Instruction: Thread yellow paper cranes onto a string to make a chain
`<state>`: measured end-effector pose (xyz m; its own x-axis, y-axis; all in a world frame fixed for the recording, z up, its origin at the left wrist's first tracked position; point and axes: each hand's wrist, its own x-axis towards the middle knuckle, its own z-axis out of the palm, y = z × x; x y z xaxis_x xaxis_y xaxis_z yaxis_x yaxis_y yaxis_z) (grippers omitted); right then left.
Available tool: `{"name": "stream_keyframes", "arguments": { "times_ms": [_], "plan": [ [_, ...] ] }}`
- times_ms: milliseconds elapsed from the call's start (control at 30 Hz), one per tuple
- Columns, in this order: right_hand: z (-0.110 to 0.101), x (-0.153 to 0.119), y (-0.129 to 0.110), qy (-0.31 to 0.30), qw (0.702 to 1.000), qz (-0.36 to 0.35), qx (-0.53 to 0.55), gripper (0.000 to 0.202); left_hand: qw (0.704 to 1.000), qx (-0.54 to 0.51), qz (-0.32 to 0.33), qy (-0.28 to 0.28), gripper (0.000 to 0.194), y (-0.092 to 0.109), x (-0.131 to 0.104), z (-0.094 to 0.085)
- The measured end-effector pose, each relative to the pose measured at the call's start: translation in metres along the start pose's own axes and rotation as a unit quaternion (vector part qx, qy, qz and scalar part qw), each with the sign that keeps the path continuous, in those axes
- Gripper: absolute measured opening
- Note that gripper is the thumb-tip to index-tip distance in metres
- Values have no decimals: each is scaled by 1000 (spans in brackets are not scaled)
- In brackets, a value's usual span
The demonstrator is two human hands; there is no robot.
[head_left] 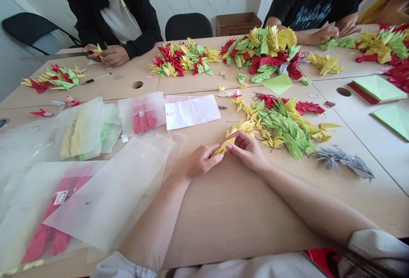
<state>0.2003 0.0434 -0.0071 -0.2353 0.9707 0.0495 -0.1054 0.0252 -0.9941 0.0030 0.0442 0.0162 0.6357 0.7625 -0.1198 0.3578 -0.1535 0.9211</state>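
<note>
Together, left hand [202, 160], right hand [248, 152], grip pinched on yellow paper [226, 145], white label [60, 197] unreadable

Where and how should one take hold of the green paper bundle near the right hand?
Probably around the middle of the green bundle, from the near side, with the right hand once free: it lies long and slanted, and yellow pieces and red pieces lie along its far side.

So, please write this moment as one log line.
left hand: holds yellow paper; right hand: touches same paper; bags: left of hands; green bundle: right of hands
</note>
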Motion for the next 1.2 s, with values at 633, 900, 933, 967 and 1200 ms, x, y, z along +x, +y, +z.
{"name": "stream_keyframes", "arguments": {
  "times_ms": [633, 900, 933, 967, 1200],
  "plan": [
    [-1, -1, 1, 2, 1000, 2, 3, 35, 998, 40, -14, 39, 21, -4, 2, 5],
    [-1, -1, 3, 5, 1000, -4, -9, 33, 998, 24, -26, 52, 20, -5, 4, 9],
    [-1, -1, 4, 5, 1000, -2, -13, 33, 998, 23, -27, 53, 20, -5, 4, 8],
    [-2, -1, 4, 5, 1000, 0, -19, 34, 998, 23, -29, 54, 19, -5, 4, 8],
    [-2, -1, 6, 5, 999, 0, -37, 37, 997, 37, -42, 60, 20, -3, 5, 9]
  ]
}}
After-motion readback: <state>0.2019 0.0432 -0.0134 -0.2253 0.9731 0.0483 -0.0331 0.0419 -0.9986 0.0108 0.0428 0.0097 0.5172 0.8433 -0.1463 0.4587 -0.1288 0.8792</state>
